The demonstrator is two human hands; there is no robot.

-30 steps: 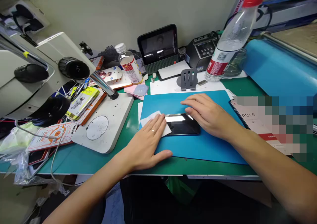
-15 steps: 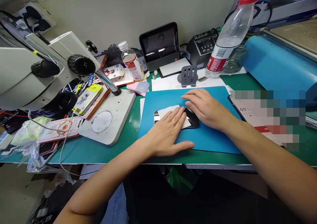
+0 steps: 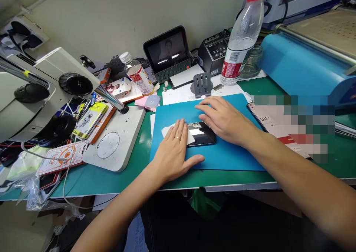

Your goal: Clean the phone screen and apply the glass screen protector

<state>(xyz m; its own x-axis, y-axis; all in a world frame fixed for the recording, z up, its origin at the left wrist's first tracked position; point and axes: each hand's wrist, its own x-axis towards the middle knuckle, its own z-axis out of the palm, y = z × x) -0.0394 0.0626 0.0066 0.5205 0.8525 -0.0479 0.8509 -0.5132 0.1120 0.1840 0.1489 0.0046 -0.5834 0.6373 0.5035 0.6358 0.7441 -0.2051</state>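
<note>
A black phone [image 3: 202, 134] with a glossy, reflective face lies flat on a blue mat [image 3: 236, 157]. My left hand [image 3: 170, 157] is flat, its fingers stretched out and the thumb spread, pressing a white wipe [image 3: 190, 137] over the phone's left end. That end is hidden beneath the hand and wipe. At the phone's right end hovers my right hand [image 3: 226, 122], palm down with loosely bent fingers and nothing seen in them. Whether its fingertips touch the phone, I cannot tell.
A microscope stand [image 3: 130, 127] and stacked boxes [image 3: 93, 120] are on the left. Behind the mat stand a grey phone holder [image 3: 202, 84], a screen [image 3: 168, 49] and a water bottle [image 3: 241, 40]. A lit phone [image 3: 274, 124] and a blue machine [image 3: 300, 64] lie rightward.
My left hand has slid the wipe leftward along the phone, baring more of its right part. The right hand stays near the right end. The camera view has shifted slightly.
</note>
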